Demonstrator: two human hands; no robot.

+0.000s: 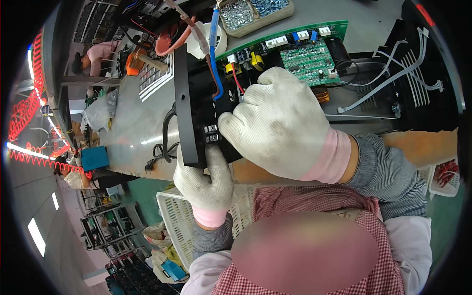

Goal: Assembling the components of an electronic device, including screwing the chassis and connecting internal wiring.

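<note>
A black metal housing (201, 91) with an upright end panel (185, 113) lies on the bench in front of me. My left hand (206, 184), in a white knit glove, grips the panel's lower edge, its thumb beside two small metal terminals (211, 133). My gloved right hand (278, 128) is closed over the housing, fingers curled inward; whatever they hold is hidden. Just beyond it, a green circuit board (307, 61) stands tilted, carrying white connectors and yellow parts. A thick blue cable (214, 59) and a brown one run down into the housing near the panel.
A divided tray (290, 15) of small metal hardware sits at the back, near a red bowl (169, 42) and a white bowl (220, 42). Loose white-plugged leads (378, 86) lie right. A black cord (167, 147) hangs left. A white basket (172, 216) stands below; other people work at left.
</note>
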